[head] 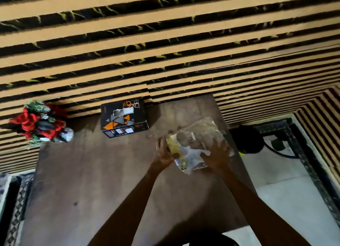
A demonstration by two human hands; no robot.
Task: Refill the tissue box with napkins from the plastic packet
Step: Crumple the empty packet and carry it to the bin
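Note:
A clear plastic packet (197,135) with white napkins and a yellow label lies at the right side of the brown table (92,172). My left hand (163,153) grips the packet's left edge. My right hand (218,155) rests with spread fingers on its right side. The tissue box (124,119), black with orange and grey triangles, stands at the back of the table, left of the packet, with white paper showing in its top slot.
A red flower arrangement (39,124) stands at the table's back left corner. A striped wall runs behind the table. To the right, a dark round object (246,140) sits on the pale floor by the table's right edge.

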